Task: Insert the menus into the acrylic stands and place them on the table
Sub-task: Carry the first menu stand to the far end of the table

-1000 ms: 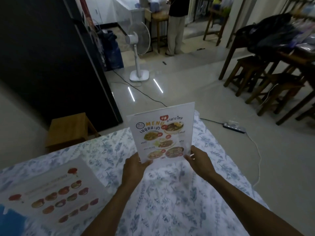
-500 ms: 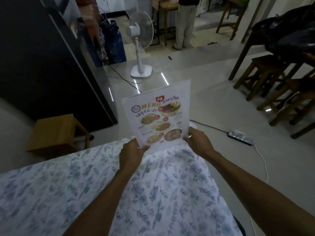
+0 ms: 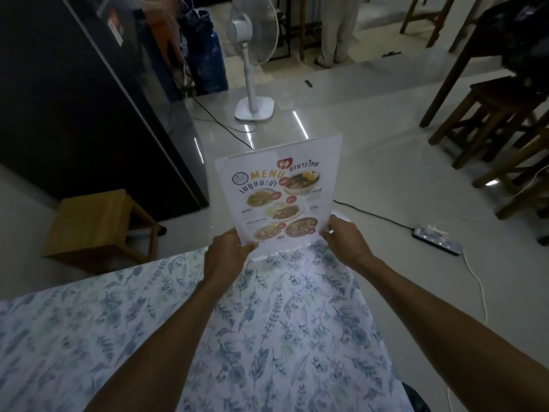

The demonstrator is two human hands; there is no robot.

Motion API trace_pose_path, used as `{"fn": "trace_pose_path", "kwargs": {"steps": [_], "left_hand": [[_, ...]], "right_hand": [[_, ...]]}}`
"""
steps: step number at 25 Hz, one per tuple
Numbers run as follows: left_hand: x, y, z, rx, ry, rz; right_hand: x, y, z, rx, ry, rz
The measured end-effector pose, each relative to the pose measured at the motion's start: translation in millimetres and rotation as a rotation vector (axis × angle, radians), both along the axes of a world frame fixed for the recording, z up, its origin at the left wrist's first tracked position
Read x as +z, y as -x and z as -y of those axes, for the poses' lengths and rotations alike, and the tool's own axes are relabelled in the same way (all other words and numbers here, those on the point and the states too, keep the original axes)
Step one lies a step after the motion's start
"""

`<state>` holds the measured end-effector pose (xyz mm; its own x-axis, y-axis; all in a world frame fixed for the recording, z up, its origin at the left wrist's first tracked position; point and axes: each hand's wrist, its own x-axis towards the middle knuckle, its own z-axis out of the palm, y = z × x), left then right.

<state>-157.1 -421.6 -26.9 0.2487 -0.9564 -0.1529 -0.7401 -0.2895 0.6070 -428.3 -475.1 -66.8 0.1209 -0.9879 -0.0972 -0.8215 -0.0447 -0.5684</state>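
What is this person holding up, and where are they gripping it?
The menu stand, upright, gripped at its two lower corners: left hand on the bottom left, right hand on the bottom right.

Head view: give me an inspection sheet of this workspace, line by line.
Surface: table under a floral cloth, far edge near the hands.
Job's things: menu in acrylic stand, upright at the far edge.
Clutter: nothing seen on the cloth.
Grips: left hand and right hand hold the stand's lower corners.
Cables: power strip and cords on the floor.
Surroundings: fan, wooden stool, dark cabinet, a person standing far back.
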Motion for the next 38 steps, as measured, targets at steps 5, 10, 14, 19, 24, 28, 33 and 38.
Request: {"fn": "trace_pose_path", "kwargs": {"steps": [5, 10, 14, 19, 24, 28, 33, 38], "left_hand": [[-19, -7, 5, -0.022, -0.013, 0.047], [-32, -7, 5, -0.013, 0.010, -0.054], [-39, 0, -4, -0.010, -0.025, -0.009], [-38, 8, -4, 0.031, -0.081, -0.084], [-36, 7, -34, 0.053, -0.040, -0.076], [-32, 2, -84, 0.017, -0.040, -0.057], [-19, -24, -155, -0.025, -0.028, -0.058], [-11, -64, -264, -0.087, -0.046, -0.059]], "right_hand": [[-15, -3, 3, -0.002, 0.007, -0.011], [-21, 0, 3, 0.017, 0.062, -0.068], [-25, -3, -2, -0.023, 0.066, -0.089], [-24, -3, -7, -0.056, 0.052, -0.057], [-25, 5, -46, -0.139, -0.012, 0.002], [-23, -5, -103, -0.117, -0.055, -0.019], [-10, -42, -178, -0.071, -0.131, -0.061], [-7, -113, -294, -0.038, -0.133, -0.068]]}}
